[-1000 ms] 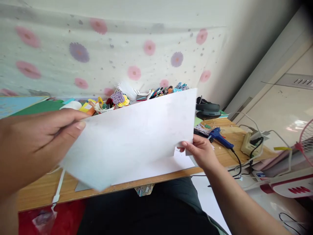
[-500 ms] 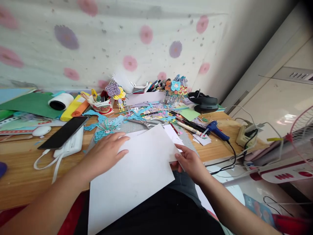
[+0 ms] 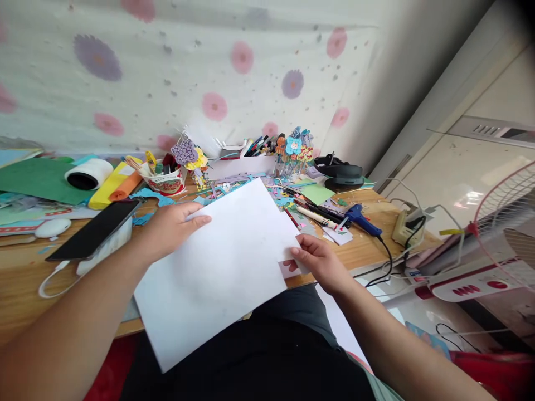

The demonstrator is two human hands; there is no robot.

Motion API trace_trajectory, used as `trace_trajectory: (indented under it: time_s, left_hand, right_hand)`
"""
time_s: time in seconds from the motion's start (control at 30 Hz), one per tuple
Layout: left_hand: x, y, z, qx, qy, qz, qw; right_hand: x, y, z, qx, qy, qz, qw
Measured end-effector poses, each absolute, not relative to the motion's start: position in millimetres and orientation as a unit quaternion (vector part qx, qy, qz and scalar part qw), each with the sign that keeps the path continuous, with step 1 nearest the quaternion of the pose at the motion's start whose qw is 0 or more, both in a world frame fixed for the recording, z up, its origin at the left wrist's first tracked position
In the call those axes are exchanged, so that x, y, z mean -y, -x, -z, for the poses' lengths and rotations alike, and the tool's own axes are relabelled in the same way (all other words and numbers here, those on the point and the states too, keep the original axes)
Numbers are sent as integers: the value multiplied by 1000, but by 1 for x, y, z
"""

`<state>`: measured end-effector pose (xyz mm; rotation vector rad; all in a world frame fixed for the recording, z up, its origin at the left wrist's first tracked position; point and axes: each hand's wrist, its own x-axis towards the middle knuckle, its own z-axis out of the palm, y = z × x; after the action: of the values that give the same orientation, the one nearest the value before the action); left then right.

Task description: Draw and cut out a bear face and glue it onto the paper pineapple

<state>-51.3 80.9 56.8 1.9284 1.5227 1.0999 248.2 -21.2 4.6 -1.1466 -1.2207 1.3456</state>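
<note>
A large sheet of white paper is held up over the front edge of the table and my lap. My left hand grips its upper left edge, thumb on top and the other fingers partly hidden behind. At the right edge, my right hand pinches the sheet between thumb and fingers, beside a notch in its outline. Behind the sheet lie colourful paper scraps, partly covered by it. A dark red pencil is close to the sheet's right side.
A blue glue gun lies at right, its cord hanging past the table edge. At left are a phone with a white cable and a tub of tools. Pens and a black headset-like item are at the back. A fan stands right.
The sheet has been raised and moved farther over the table, its lower corner now higher. My left hand has closed on its upper left edge. The view has shifted slightly right.
</note>
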Motion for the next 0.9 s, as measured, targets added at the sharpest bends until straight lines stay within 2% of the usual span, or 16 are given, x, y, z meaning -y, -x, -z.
trace_trajectory:
  time_s: [0.1, 0.17, 0.33, 0.37, 0.4, 0.57, 0.63, 0.77, 0.9]
  left_hand:
    - [-84, 53, -76, -519, -754, -359, 186]
    - [-85, 50, -90, -504, -763, -376, 146]
    - [-48, 35, -95, -485, -708, -511, 44]
    - [-35, 31, -87, -476, -665, -568, 93]
    - [-24, 25, -78, -465, -632, -588, 199]
    - [-16, -8, -32, -430, -632, -448, 464]
    - [-34, -15, -30, -414, -583, -453, 532]
    - [-74, -15, -45, -408, -467, -564, 545]
    - [-95, -13, -56, -399, -392, -656, 507]
  right_hand:
    - [15, -238, -3, 500, 473, -560, 462]
    - [8, -233, -2, 470, 478, -562, 485]
    - [-18, -236, -8, 352, 479, -496, 633]
    - [-24, -239, -11, 331, 470, -481, 662]
    - [-29, -242, -14, 313, 460, -470, 685]
    - [-58, -248, -29, 308, 420, -456, 721]
    - [-70, -245, -32, 359, 423, -448, 701]
    - [-96, -242, -31, 457, 443, -428, 642]
    - [-121, -237, -16, 591, 511, -372, 502]
